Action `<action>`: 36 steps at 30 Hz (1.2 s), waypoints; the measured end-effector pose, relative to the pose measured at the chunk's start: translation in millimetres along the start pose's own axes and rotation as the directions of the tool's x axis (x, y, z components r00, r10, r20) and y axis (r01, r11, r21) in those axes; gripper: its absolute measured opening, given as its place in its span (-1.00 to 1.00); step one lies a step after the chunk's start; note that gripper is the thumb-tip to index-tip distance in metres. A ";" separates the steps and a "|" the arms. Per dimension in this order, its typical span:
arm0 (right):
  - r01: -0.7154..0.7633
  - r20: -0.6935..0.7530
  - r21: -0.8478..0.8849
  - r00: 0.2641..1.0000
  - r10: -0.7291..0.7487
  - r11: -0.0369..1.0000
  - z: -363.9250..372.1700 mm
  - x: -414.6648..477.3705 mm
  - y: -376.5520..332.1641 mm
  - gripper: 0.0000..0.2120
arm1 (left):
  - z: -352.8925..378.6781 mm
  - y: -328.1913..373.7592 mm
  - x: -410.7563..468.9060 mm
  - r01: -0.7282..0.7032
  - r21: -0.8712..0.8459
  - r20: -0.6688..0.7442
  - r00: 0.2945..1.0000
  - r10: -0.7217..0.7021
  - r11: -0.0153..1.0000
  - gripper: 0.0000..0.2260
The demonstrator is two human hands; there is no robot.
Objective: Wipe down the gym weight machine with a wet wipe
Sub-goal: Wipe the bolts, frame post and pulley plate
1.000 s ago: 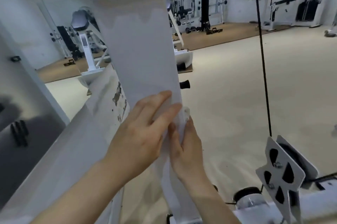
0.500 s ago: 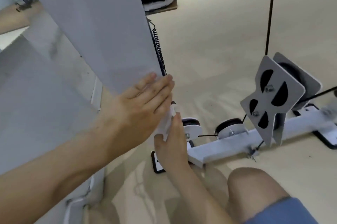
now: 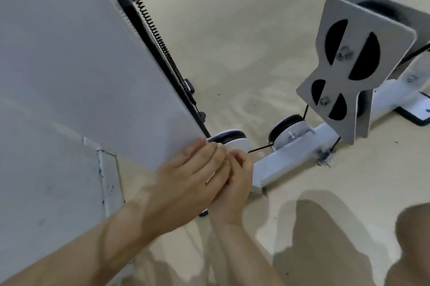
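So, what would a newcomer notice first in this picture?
First the big white panel of the machine, filling the left side. At its lower corner, in the middle, the left hand and right hand meet close together. On the right stands a grey pulley plate with black cut-outs.

Centre frame: left hand (image 3: 186, 183) lies flat-fingered on the lower corner of the white panel (image 3: 81, 64). Right hand (image 3: 237, 181), fingers curled, touches it, and a sliver of wet wipe (image 3: 210, 178) shows between them. Coiled cord (image 3: 158, 36) runs along the panel edge. Grey pulley bracket (image 3: 349, 64) sits upper right, above the white base rail (image 3: 290, 153).
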State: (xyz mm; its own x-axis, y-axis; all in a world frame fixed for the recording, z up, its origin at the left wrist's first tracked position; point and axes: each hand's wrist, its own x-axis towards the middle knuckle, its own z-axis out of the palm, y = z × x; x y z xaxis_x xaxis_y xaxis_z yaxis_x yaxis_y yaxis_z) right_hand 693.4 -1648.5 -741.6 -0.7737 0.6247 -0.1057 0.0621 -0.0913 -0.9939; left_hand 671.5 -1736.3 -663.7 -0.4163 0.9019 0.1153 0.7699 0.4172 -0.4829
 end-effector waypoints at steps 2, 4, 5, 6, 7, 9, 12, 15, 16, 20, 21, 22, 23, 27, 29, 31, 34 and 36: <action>-0.129 -0.036 0.173 0.990 0.138 0.976 4.7 3.6 4.7 -0.86 | 10.0 -0.2 -1.6 -0.043 -0.004 0.019 0.999 0.043 0.999 -0.59; -0.059 -0.121 0.229 0.989 0.088 0.972 13.1 5.4 13.0 -0.80 | 21.0 -2.2 -3.4 -0.060 0.014 0.008 0.998 0.060 0.998 -0.66; -0.007 -0.136 0.196 0.990 0.034 0.981 14.1 9.1 17.6 -0.75 | 26.3 -3.2 -4.1 -0.060 0.021 -0.007 0.998 0.060 0.998 -0.69; 0.021 -0.167 0.164 0.986 0.006 0.986 12.8 16.4 25.6 -0.72 | 32.5 -4.3 -4.4 -0.058 0.024 -0.022 0.998 0.059 0.998 -0.72; 0.019 -0.228 0.115 0.974 0.007 0.993 9.6 26.6 36.9 -0.72 | 37.8 -4.9 -3.6 -0.055 0.029 -0.038 0.998 0.056 0.998 -0.75; -0.014 -0.312 0.033 0.950 0.024 0.999 2.9 42.5 61.8 -0.72 | 44.6 -1.6 0.1 -0.033 0.028 -0.062 0.997 0.035 0.999 -0.75; -0.167 -0.185 -0.012 0.969 0.162 0.986 7.3 33.1 96.1 -0.72 | 50.5 10.2 3.5 0.022 -0.026 -0.044 0.999 -0.023 0.999 -0.62; -0.382 -0.008 0.053 0.924 0.383 0.923 15.1 27.3 111.4 -0.69 | 55.3 22.6 4.9 0.082 -0.046 -0.012 0.997 -0.082 0.996 -0.57; -0.428 -0.007 0.095 0.903 0.430 0.899 16.9 32.5 113.0 -0.70 | 57.3 25.5 3.8 0.093 -0.049 0.004 0.996 -0.093 0.994 -0.58; -0.396 -0.142 0.274 0.885 0.444 0.876 21.9 21.7 94.0 -0.78 | 62.3 34.9 -5.0 0.136 -0.106 0.106 0.986 -0.125 0.985 -0.56; -0.369 -0.122 0.290 0.901 0.417 0.883 24.2 15.2 89.2 -0.79 | 63.4 35.6 -5.7 0.151 -0.108 0.112 0.984 -0.139 0.983 -0.54; -0.337 -0.106 0.291 0.919 0.380 0.896 25.4 11.6 87.0 -0.79 | 64.8 35.7 -6.2 0.157 -0.109 0.116 0.983 -0.144 0.982 -0.53; -0.303 -0.102 0.271 0.935 0.341 0.913 25.8 10.7 91.0 -0.77 | 66.0 35.3 -6.6 0.157 -0.109 0.123 0.982 -0.144 0.981 -0.54; -0.061 -0.071 -0.122 0.996 0.053 0.991 21.0 14.5 117.5 -0.83 | 71.4 39.0 -13.3 0.191 -0.124 0.213 0.964 -0.162 0.974 -0.53; 0.039 0.099 -0.394 0.995 0.000 0.918 14.4 25.9 126.5 -0.84 | 78.6 47.2 -15.0 0.217 -0.118 0.252 0.950 -0.182 0.969 -0.51; 0.154 0.290 -0.607 0.956 0.037 0.779 6.2 46.3 129.4 -0.85 | 86.2 59.3 -10.9 0.232 -0.137 0.330 0.927 -0.176 0.963 -0.59; 0.326 0.463 -0.673 0.886 0.034 0.664 -11.5 62.7 123.6 -0.84 | 102.4 74.7 -1.0 0.312 -0.231 0.431 0.882 -0.191 0.921 -0.62; 0.465 0.630 -0.628 0.774 0.058 0.624 -37.6 74.5 113.2 -0.85 | 112.5 86.9 7.3 0.407 -0.290 0.485 0.843 -0.233 0.866 -0.52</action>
State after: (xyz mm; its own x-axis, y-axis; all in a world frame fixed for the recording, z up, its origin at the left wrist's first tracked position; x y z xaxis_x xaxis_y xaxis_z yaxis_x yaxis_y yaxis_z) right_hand 666.5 -1583.2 -863.2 -0.9928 -0.0103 -0.1194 0.0755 0.7204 -0.6894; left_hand 681.0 -1706.1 -802.5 -0.7652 0.6081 -0.2116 0.6377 0.7610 -0.1190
